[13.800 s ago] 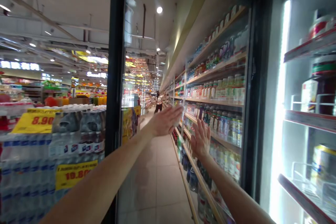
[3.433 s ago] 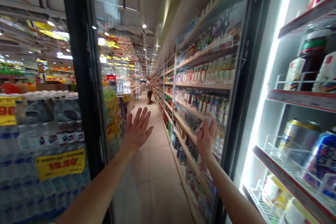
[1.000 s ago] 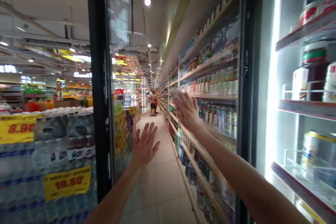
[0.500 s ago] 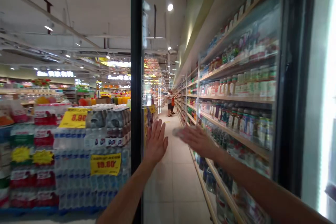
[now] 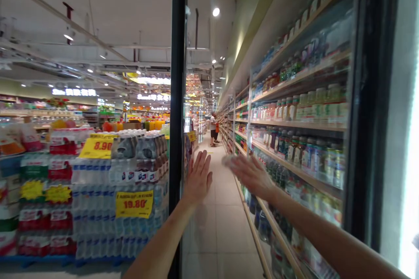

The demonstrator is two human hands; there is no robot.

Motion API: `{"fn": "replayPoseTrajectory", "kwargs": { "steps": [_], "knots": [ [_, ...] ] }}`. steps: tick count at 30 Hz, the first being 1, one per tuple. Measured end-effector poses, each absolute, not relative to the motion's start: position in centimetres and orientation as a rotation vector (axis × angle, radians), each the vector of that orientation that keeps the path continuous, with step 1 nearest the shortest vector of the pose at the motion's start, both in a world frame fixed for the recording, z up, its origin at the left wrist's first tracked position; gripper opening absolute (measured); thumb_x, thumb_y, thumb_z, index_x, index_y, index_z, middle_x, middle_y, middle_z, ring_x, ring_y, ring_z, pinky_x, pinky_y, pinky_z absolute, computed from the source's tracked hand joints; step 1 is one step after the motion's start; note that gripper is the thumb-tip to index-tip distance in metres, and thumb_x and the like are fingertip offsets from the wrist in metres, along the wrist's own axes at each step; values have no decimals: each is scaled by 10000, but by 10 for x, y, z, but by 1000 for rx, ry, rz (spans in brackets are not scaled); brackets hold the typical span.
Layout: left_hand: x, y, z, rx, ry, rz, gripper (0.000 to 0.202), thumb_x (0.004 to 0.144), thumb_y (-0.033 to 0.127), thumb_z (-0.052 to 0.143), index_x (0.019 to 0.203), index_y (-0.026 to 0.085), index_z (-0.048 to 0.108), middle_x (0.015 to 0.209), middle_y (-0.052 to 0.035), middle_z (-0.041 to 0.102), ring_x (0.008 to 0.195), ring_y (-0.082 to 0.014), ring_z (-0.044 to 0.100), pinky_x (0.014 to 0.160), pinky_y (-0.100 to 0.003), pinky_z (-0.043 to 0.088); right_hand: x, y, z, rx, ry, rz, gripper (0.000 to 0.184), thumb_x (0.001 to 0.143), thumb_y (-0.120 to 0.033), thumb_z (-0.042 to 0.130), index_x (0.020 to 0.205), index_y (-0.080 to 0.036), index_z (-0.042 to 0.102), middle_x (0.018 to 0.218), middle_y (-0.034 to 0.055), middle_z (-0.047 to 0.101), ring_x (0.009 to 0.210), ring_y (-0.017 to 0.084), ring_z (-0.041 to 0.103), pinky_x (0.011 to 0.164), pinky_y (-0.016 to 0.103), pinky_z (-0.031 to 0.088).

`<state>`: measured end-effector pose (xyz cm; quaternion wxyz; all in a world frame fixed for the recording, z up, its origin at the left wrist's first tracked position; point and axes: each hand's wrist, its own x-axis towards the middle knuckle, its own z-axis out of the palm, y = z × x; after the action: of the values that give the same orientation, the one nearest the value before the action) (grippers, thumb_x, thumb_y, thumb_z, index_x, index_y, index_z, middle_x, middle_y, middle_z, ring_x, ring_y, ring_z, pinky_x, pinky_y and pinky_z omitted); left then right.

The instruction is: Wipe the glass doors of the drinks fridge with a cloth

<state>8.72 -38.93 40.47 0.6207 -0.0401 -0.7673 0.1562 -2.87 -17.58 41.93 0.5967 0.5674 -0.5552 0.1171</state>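
A glass fridge door (image 5: pixel 209 244) in a black frame (image 5: pixel 177 74) stands swung out in front of me. My left hand (image 5: pixel 197 178) lies flat against the glass near the frame's left edge, fingers spread and empty. My right hand (image 5: pixel 252 175) is pressed on the glass just to the right, smeared by motion, with a small pale cloth (image 5: pixel 226 159) under its fingertips. Through the glass I see the aisle floor and long shelves of bottled drinks (image 5: pixel 301 148).
Stacked packs of water bottles (image 5: pixel 131 170) with yellow price signs (image 5: pixel 134 204) stand left of the door. Two people (image 5: pixel 213 128) stand far down the aisle. The lit fridge interior (image 5: pixel 409 139) is at the far right edge.
My right hand with the cloth has swept down across the glass from high up to beside my left hand. My left hand has stayed flat on the glass. My view has turned left.
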Motion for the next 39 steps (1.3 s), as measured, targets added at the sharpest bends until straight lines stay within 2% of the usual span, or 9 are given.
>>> {"fn": "replayPoseTrajectory", "kwargs": {
  "steps": [5, 11, 13, 17, 21, 30, 35, 36, 39],
  "knots": [
    [87, -352, 422, -191, -1683, 175, 615, 913, 186, 348, 1462, 199, 71, 1495, -161, 261, 1411, -224, 161, 1107, -481, 255, -17, -189, 472, 997, -1505, 705, 491, 928, -271, 309, 1419, -260, 315, 1502, 47, 297, 1422, 216, 138, 1133, 504, 180],
    [52, -286, 464, -304, -1715, 101, 602, 935, 331, 300, 1457, 121, 85, 1475, -164, 308, 1405, -227, 182, 1104, -428, 294, -7, -176, 455, 1283, -1480, 995, 532, 960, -300, 111, 1480, -236, 21, 1501, 41, 300, 1375, 133, 283, 1125, 361, 280],
    [43, -280, 477, -240, -1703, 178, 611, 930, 366, 309, 1444, 81, 143, 1468, -175, 318, 1405, -258, 172, 1123, -463, 236, -17, -162, 461, 1256, -1428, 889, 537, 960, -318, 154, 1480, -231, 55, 1511, 53, 274, 1382, 152, 270, 1122, 374, 275],
    [51, -294, 515, -237, -1692, 364, 558, 919, 310, 329, 1425, 99, 227, 1463, -142, 342, 1402, -231, 193, 1150, -462, 148, -42, -139, 481, 973, -1302, 526, 546, 937, -318, 303, 1463, -270, 166, 1499, 72, 302, 1409, 220, 194, 1139, 498, 123],
    [65, -303, 542, -132, -1662, 359, 545, 902, 249, 332, 1418, 97, 245, 1488, -138, 292, 1411, -227, 154, 1152, -457, 141, -48, -132, 484, 896, -1276, 442, 566, 929, -299, 297, 1469, -248, 138, 1468, 92, 357, 1405, 207, 209, 1128, 473, 155],
    [74, -298, 409, -910, -1899, 985, 502, 891, 234, 323, 1382, 135, 348, 1502, -28, 281, 1408, -153, 159, 1144, -324, 192, -48, -132, 480, 883, -1230, 527, 551, 922, -273, 275, 1461, -238, 168, 1439, 94, 402, 1380, 195, 278, 1120, 454, 182],
    [93, -341, 494, -464, -1819, 709, 574, 899, 149, 288, 1453, 222, 154, 1511, 1, 261, 1410, -139, 145, 1166, -404, 142, -49, -134, 480, 863, -1239, 530, 537, 916, -256, 297, 1446, -251, 212, 1419, 84, 433, 1372, 186, 297, 1120, 442, 187],
    [97, -348, 507, -384, -1787, 648, 597, 895, 137, 288, 1461, 193, 105, 1525, -40, 215, 1417, -175, 120, 1161, -447, 134, -48, -135, 480, 860, -1239, 530, 533, 915, -256, 302, 1442, -249, 225, 1416, 85, 437, 1371, 187, 299, 1120, 443, 186],
    [106, -357, 493, -406, -1776, 664, 607, 889, 163, 346, 1458, 157, 133, 1511, -75, 250, 1420, -202, 96, 1145, -422, 185, -48, -135, 480, 854, -1240, 527, 520, 912, -252, 318, 1429, -239, 263, 1401, 90, 456, 1369, 190, 304, 1118, 444, 194]
  ]
}}
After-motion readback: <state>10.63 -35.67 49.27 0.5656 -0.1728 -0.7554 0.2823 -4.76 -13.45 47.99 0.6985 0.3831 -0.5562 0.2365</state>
